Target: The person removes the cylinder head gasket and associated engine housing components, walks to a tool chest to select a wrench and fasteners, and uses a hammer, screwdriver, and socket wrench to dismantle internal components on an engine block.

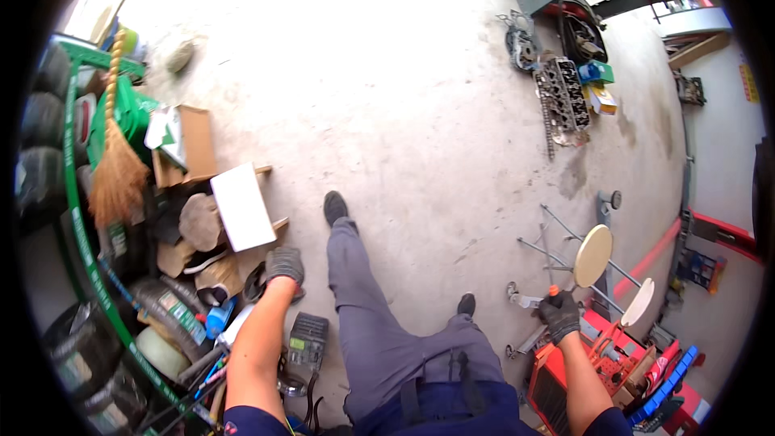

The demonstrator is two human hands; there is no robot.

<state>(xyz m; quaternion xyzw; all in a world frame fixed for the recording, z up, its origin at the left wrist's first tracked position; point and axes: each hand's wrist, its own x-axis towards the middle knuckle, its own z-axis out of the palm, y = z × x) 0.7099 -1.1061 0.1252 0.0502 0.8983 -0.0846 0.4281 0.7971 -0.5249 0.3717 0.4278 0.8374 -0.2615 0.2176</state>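
the gloved right hand (pixel 559 315) grasps an orange-handled tool (pixel 554 290) pointing forward from it, near a round cream seat (pixel 593 256); the gloved left hand (pixel 284 265) is near a white board (pixel 243 207), its grip hard to tell.

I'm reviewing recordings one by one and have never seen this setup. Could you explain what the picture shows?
There is no machine here, only a person. The single picture comes from the left of two fisheye cameras worn on the head, looking down, so straight edges bend near the rim. Picture left is the person's left.

The dark-gloved right hand holds a long, thin tool with an orange handle, probably a screwdriver. The dark-gloved left hand is near a wooden-legged stand with a white rectangular top; whether it grips anything is unclear.

On the pale concrete floor are a grey metal engine part with many openings and a metal-legged seat with a round beige top.
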